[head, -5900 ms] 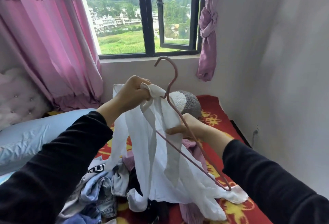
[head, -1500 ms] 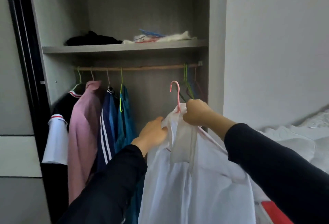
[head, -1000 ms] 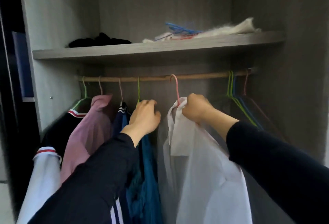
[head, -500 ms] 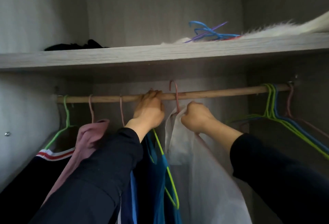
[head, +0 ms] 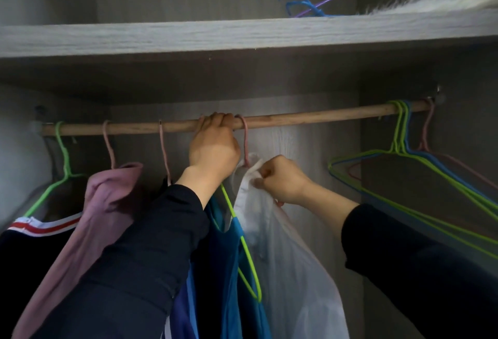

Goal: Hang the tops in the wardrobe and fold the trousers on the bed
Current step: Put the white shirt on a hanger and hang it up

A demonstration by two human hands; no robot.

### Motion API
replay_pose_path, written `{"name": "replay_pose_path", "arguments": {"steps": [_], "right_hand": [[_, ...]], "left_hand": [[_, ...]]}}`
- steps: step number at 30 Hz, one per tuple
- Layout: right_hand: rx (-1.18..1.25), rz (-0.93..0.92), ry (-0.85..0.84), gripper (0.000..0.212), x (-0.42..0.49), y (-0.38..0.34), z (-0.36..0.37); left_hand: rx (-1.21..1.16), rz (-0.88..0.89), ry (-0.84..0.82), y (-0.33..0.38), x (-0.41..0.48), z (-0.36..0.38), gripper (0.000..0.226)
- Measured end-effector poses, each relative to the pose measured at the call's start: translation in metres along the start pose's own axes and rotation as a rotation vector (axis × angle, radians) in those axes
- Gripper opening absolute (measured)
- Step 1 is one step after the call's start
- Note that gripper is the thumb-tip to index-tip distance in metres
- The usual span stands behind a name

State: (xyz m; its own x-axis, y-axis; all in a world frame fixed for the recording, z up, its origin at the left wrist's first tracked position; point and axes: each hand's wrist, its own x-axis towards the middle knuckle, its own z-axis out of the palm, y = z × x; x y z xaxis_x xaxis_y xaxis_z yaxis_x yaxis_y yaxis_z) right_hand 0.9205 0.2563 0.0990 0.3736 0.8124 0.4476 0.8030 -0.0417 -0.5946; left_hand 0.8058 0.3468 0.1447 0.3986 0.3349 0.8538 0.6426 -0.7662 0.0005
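The sheer white top (head: 291, 257) hangs lengthwise straight down from a pink hanger (head: 245, 139) hooked over the wooden rail (head: 310, 117) of the grey wardrobe (head: 296, 163). The right hand (head: 283, 179) pinches its collar in curled fingers (head: 262, 174). The left hand (head: 214, 150) grips the wooden rail just beside the hook. A blue top (head: 215, 257) hangs alongside and empty hangers (head: 404, 160) hang well apart, under a shelf (head: 215, 36).

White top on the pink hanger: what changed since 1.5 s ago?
The white sheer top on its pink wire hanger went up; hook now over the wooden rail. The left hand let go and grips the rail. The right hand still holds the collar.
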Motion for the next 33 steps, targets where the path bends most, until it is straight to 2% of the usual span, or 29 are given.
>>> {"name": "replay_pose_path", "arguments": {"steps": [5,8,11,15,18,23,25,30,33], "right_hand": [[0.006,0.0,0.054,0.031,-0.009,0.015,-0.018],[-0.164,0.005,0.144,0.023,-0.016,0.031,-0.045],[-0.375,0.04,0.224,0.016,-0.024,0.051,-0.073],[-0.805,0.008,0.318,0.025,-0.042,0.08,-0.104],[-1.001,-0.007,0.364,0.026,-0.053,0.099,-0.126],[-1.241,0.062,0.364,0.037,-0.059,0.122,-0.145],[-1.279,0.083,0.346,0.039,-0.058,0.126,-0.146],[-1.31,0.042,0.307,0.028,-0.052,0.121,-0.147],[-1.059,0.155,0.322,0.028,-0.051,0.106,-0.151]], "left_hand": [[0.066,-0.095,-0.053,0.012,0.013,-0.008,0.03],[0.105,-0.171,-0.074,0.034,0.025,-0.009,0.039],[0.068,-0.046,-0.084,0.072,0.031,-0.003,0.045],[-0.117,0.04,-0.15,0.124,0.043,0.013,0.046],[-0.126,0.075,-0.208,0.141,0.042,0.034,0.053],[-0.079,0.159,-0.074,0.136,0.033,0.057,0.06],[-0.094,0.172,-0.034,0.134,0.032,0.062,0.059],[-0.151,0.189,0.093,0.13,0.035,0.076,0.049],[-0.144,0.199,0.115,0.129,0.035,0.08,0.049]]}}
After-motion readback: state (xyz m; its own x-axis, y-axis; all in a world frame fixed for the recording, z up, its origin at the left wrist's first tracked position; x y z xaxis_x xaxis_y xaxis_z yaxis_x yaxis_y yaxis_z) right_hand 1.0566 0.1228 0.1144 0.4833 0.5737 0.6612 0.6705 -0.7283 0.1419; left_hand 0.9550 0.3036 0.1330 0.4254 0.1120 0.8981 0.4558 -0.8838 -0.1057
